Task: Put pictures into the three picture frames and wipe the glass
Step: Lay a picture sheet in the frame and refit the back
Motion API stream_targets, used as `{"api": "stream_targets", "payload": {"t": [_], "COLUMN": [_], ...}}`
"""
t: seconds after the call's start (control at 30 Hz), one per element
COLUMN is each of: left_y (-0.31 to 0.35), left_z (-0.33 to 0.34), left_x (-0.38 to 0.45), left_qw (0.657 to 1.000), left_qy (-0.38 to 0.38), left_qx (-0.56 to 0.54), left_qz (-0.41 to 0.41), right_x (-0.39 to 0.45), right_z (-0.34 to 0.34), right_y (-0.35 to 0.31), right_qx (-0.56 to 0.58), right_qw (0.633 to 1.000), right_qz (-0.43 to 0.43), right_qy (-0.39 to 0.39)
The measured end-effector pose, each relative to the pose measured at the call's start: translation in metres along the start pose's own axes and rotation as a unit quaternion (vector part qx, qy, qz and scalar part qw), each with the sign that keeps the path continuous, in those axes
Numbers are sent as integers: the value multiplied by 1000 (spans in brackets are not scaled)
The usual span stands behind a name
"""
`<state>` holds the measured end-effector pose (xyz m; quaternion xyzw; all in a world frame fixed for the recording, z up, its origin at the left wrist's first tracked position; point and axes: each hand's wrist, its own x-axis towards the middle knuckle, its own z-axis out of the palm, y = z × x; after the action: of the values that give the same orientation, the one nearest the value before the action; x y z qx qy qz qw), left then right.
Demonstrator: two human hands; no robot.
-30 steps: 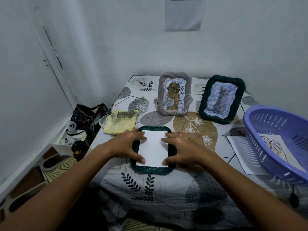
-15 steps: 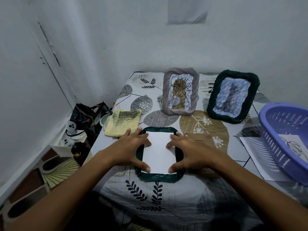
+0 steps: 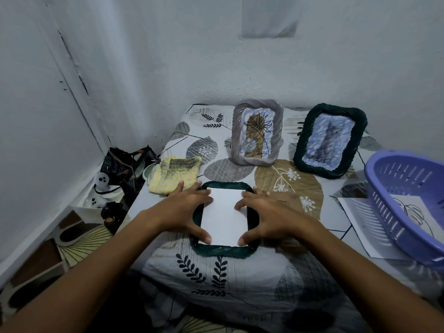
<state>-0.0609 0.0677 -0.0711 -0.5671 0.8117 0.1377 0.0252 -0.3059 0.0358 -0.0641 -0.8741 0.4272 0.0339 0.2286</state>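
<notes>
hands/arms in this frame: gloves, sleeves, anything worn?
Nothing worn that shows. Left hand and right hand are bare, no gloves, and no rings or watch can be made out. Both forearms are bare to the frame edge; no sleeve is in view.

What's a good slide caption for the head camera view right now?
Both hands, left and right, press a white sheet into a dark green frame lying flat.

A leaf-patterned cloth covers the table, and a purple plastic basket sits at its right edge. On the floor to the left, in the corner by the white wall, stand a dark bag and a small white figure.
</notes>
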Motion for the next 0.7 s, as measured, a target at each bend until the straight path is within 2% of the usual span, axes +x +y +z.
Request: {"api": "stream_targets", "payload": {"t": [0.7], "left_y": [-7], "left_z": [-1], "left_x": [10], "left_qw": [1000], "left_qy": [-18], "left_qx": [4], "left_qz": [20], "right_x": [4], "right_z": [-5], "right_y": [9], "right_qx": [-6], "right_qw": [1000], "right_qz": [-8], "right_qy": [-5]}}
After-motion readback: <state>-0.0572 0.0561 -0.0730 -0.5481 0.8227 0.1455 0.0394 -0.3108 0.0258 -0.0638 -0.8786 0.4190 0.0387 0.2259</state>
